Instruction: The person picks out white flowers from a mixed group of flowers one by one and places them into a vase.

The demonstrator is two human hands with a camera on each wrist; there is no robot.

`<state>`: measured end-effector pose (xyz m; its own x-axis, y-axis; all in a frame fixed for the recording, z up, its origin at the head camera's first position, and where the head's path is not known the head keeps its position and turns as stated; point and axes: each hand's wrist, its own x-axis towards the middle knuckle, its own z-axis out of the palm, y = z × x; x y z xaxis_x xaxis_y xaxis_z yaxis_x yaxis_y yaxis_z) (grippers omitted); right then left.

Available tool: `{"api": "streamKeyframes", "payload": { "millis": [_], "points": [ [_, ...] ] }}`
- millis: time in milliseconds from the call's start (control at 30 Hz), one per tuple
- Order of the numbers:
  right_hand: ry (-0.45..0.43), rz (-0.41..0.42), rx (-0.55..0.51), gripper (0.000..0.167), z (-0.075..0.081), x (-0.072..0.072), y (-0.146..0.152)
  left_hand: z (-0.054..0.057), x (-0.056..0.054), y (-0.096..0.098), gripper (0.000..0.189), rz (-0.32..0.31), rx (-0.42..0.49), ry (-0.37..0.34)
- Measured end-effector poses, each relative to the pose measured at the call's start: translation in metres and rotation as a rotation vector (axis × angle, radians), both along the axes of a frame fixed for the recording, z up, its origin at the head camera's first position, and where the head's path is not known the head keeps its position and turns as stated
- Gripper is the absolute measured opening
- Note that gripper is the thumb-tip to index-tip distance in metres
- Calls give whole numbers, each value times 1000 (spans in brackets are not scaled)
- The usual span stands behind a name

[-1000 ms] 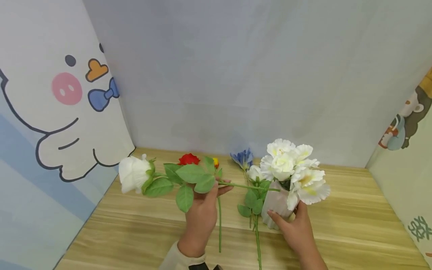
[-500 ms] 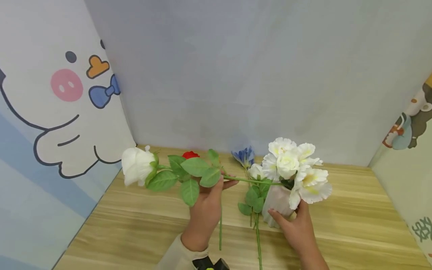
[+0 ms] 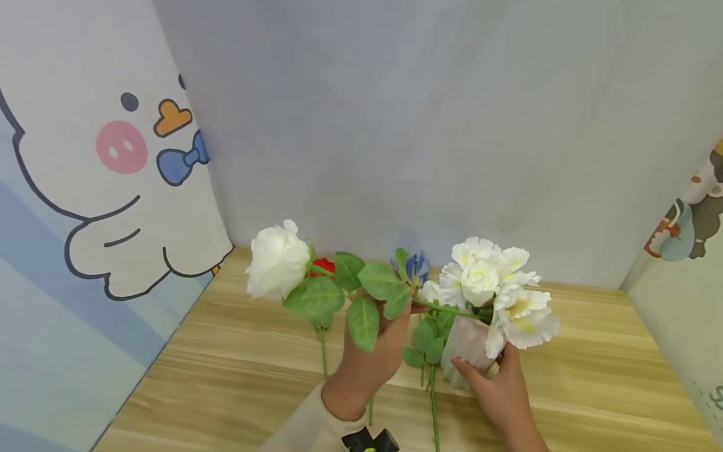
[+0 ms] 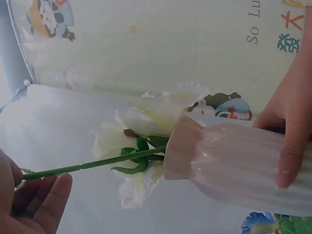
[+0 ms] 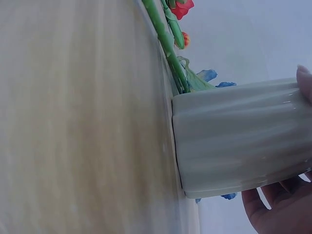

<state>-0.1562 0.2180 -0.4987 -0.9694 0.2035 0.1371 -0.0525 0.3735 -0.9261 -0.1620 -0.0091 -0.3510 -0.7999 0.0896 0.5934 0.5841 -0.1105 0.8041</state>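
Observation:
My left hand (image 3: 378,351) pinches the green stem of a white artificial rose (image 3: 278,262), whose bloom points left. In the left wrist view, the far end of that stem (image 4: 97,165) reaches the mouth of the pale ribbed vase (image 4: 229,165), among the flowers there. My right hand (image 3: 499,392) grips the vase on its right side, thumb across the front. Several white flowers (image 3: 480,285) with ruffled petals stand in the vase. Seen from the right wrist, the vase base (image 5: 195,146) is at the wooden tabletop.
Behind the left hand lie a red flower (image 3: 323,267) and a blue flower (image 3: 417,267). Left of the vase lies another white rose (image 3: 432,292), its long stem (image 3: 434,408) running toward the front. A grey backdrop (image 3: 395,125) closes the rear; a cartoon-printed panel (image 3: 147,238) flanks the left.
My left hand has moved right with the rose, bringing its stem further into the vase mouth. The right hand stays on the vase. The head view has shifted slightly.

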Motion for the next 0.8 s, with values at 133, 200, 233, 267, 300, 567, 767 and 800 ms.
{"api": "streamKeyframes", "payload": {
  "millis": [133, 200, 233, 267, 300, 567, 767, 800],
  "points": [
    [-7, 0, 1, 88, 1, 1, -1, 6, 3, 3, 20, 16, -13, 15],
    [2, 3, 2, 90, 1, 1, -1, 5, 2, 5, 17, 5, -8, 9],
    [9, 1, 3, 91, 1, 1, -1, 3, 2, 6, 16, -9, -2, -3],
    [13, -1, 7, 91, 1, 2, -1, 1, 1, 6, 16, -25, 0, -16],
    [18, -3, 9, 91, 1, 2, -1, -1, -1, 7, 17, -34, -6, -22],
    [30, -2, 8, 90, 2, -1, 2, -6, -9, 13, 17, 18, -233, 49],
    [20, 9, -2, 93, 1, 0, 2, -3, -16, 21, 13, 82, -400, 257],
    [19, 11, -2, 94, 1, 1, 2, -3, -17, 22, 12, 89, -414, 281]
  ]
}}
